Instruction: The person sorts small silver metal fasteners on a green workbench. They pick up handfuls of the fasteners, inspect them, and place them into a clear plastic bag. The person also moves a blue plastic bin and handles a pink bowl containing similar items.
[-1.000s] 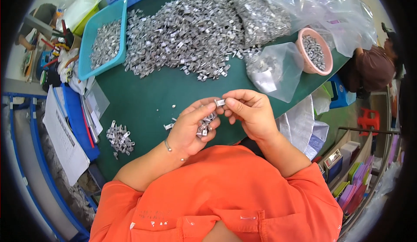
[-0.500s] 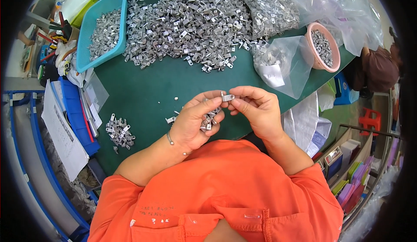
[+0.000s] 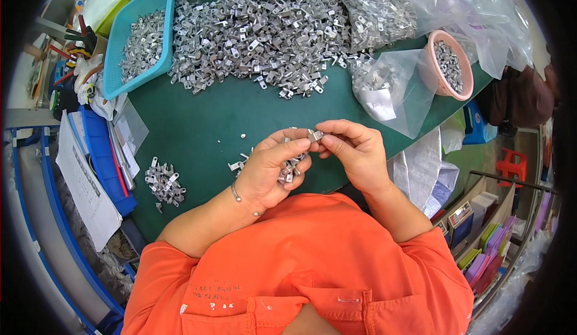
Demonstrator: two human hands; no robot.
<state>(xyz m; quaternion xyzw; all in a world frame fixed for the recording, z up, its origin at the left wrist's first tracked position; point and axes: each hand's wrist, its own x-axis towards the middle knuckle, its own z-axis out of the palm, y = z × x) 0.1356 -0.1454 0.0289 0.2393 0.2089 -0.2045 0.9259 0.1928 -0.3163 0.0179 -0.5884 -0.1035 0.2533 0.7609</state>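
Both hands (image 3: 318, 157) pinch small metal bracket (image 3: 315, 135) (flat, silvery).

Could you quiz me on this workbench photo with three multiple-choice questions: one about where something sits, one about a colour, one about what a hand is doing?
1. Where does the large loose heap of small silver metal brackets lie?
A. On the green table mat
B. On the floor
C. In the person's lap

2. What colour is the round plastic bowl of small metal parts?
A. Black
B. Pink
C. Yellow

3. What is the left hand doing?
A. Resting flat and empty
B. Gripping a screwdriver
C. Cupping a bunch of small metal brackets

Answers: 1 A, the heap spreads across the mat's far side beside the turquoise plastic tray. 2 B, its rim and wall are pink. 3 C, brackets show in the curled palm while the right hand pinches one silver bracket at the fingertips.
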